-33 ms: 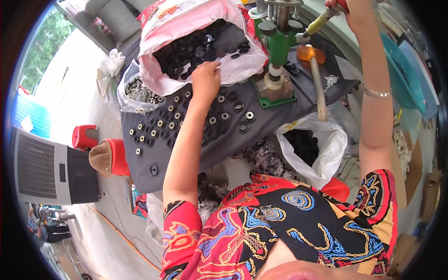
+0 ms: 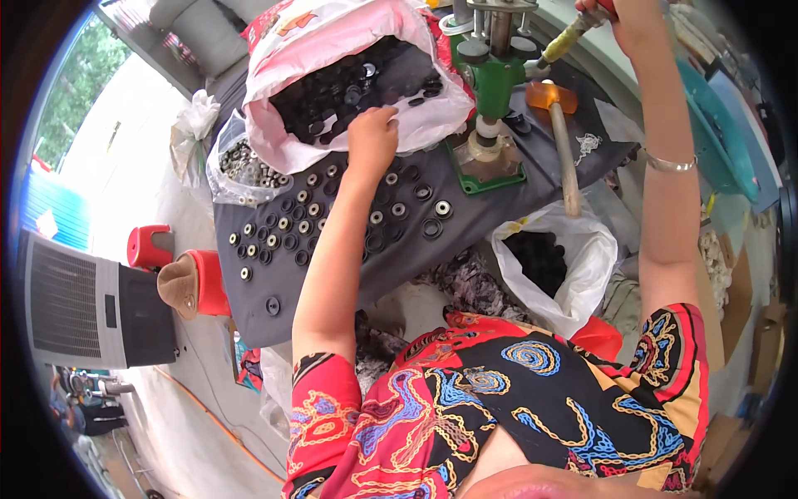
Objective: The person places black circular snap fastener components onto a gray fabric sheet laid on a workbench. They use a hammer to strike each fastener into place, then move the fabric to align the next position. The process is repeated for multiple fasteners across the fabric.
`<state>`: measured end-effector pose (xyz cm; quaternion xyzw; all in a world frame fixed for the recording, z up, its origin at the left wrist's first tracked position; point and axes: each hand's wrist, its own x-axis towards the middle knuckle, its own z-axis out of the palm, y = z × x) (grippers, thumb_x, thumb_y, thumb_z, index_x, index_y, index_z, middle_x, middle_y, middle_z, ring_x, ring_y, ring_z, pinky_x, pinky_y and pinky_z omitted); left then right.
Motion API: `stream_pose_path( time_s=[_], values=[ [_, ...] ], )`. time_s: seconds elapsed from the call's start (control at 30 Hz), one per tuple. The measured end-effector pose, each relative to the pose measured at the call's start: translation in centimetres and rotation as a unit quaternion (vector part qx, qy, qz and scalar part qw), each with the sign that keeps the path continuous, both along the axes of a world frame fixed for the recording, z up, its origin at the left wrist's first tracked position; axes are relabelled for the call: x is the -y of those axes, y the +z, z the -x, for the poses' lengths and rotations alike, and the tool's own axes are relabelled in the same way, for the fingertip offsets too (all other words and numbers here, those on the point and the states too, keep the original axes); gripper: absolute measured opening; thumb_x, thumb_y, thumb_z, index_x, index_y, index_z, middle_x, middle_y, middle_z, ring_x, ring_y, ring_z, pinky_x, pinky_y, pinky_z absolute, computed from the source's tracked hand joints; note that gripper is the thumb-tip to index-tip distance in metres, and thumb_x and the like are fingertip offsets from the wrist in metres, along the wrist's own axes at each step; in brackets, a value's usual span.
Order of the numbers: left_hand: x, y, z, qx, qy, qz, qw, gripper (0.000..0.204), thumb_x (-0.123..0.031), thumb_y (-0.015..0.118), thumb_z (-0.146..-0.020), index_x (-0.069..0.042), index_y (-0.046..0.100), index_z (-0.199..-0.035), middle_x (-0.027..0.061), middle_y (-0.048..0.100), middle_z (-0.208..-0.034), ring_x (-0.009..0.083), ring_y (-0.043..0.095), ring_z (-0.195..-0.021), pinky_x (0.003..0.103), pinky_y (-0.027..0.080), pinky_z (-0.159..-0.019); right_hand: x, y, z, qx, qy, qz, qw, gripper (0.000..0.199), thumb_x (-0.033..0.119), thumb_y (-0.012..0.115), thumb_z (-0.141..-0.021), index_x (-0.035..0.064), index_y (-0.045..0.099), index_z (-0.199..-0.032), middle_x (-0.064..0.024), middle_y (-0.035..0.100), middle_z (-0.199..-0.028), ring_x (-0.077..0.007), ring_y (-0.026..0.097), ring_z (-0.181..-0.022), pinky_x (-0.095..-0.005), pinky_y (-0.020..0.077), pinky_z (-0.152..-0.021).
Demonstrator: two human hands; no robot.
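Observation:
My left hand (image 2: 371, 140) is over the front lip of a big open sack (image 2: 287, 150) with a pink lining. Its fingers are curled in, and whatever they might hold is hidden. Black round parts (image 2: 320, 100) lie heaped in the sack. My right hand (image 2: 638, 32), partly cut off by the upper edge, is wrapped round the red end of a lever handle (image 2: 576, 35) with yellow wrapping. That lever belongs to a green hand press (image 2: 494, 87) with a metal column. Black rings with metal centres (image 2: 283, 224) are spread over the dark cloth beneath my left forearm.
A clear bag of small metal parts (image 2: 241, 170) sits left of the sack. A mallet with an orange head (image 2: 551, 97) lies right of the press. Below the table edge is a white bag (image 2: 582, 283) of black parts. Red stools (image 2: 212, 283) stand at left.
My left hand has shifted slightly to the right at the sack's lip, its fingers still curled. My right hand stays on the lever, almost unmoved.

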<state>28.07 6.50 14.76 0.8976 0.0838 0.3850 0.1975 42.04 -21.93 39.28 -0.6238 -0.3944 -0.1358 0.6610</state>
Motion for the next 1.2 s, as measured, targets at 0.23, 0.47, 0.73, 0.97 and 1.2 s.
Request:
stream_pose_path(
  time_s=[0.23, 0.47, 0.73, 0.97, 1.2],
  values=[
    [-1.6, -3.9, -9.4, -0.145, 0.086, 0.014, 0.986, 0.029, -0.031, 0.062, -0.081, -0.004, 0.072, -0.086, 0.0212, 0.069, -0.083, 0.04, 0.067, -0.081, 0.048, 0.053, -0.075, -1.3, 0.0, -1.4, -0.028, -0.031, 0.014, 0.999, 0.021, 0.013, 0.051, -0.09, -0.0023, 0.064, -0.085, -0.005, 0.051, -0.056, -0.0124, 0.047, -0.04, -0.0263, 0.0405, -0.039],
    [-3.4, -4.7, -12.1, -0.179, 0.08, 0.181, 0.964, 0.028, -0.028, 0.066, -0.083, -0.001, 0.072, -0.079, 0.0182, 0.069, -0.074, 0.0303, 0.068, -0.068, 0.042, 0.053, -0.06, -1.4, 0.3, -0.9, -0.076, -0.025, -0.02, 0.997, 0.019, 0.011, 0.05, -0.09, -0.0024, 0.061, -0.086, -0.0047, 0.05, -0.054, -0.0131, 0.045, -0.039, -0.0261, 0.0399, -0.039],
    [-7.6, -3.9, -8.2, -0.109, -0.092, 0.721, 0.678, 0.016, -0.018, 0.065, -0.089, -0.003, 0.062, -0.097, 0.0175, 0.068, -0.082, 0.0229, 0.061, -0.06, 0.031, 0.046, -0.053, -1.9, 0.7, -1.2, -0.05, -0.036, 0.024, 0.998, 0.025, 0.014, 0.048, -0.09, -0.0049, 0.063, -0.087, -0.0041, 0.049, -0.053, -0.0133, 0.046, -0.039, -0.0264, 0.0404, -0.039],
    [-5.4, -4.2, -8.2, -0.093, -0.033, 0.464, 0.88, 0.025, -0.023, 0.072, -0.08, -0.002, 0.072, -0.095, 0.0114, 0.07, -0.074, 0.0234, 0.066, -0.061, 0.033, 0.051, -0.057, -1.4, 0.8, -0.8, -0.059, -0.029, -0.006, 0.998, 0.024, 0.017, 0.05, -0.089, -0.0033, 0.063, -0.088, -0.0034, 0.049, -0.056, -0.0122, 0.047, -0.041, -0.0255, 0.0414, -0.039],
    [-4.6, -5.3, -7.8, -0.024, 0.037, 0.154, 0.987, 0.022, -0.024, 0.07, -0.076, -0.007, 0.076, -0.089, 0.0163, 0.071, -0.082, 0.0317, 0.07, -0.075, 0.039, 0.055, -0.07, -1.7, 0.2, -0.5, -0.026, -0.005, -0.023, 0.999, 0.023, 0.016, 0.049, -0.09, -0.0038, 0.062, -0.089, -0.0036, 0.048, -0.056, -0.013, 0.046, -0.04, -0.0247, 0.0398, -0.038]
  ],
)
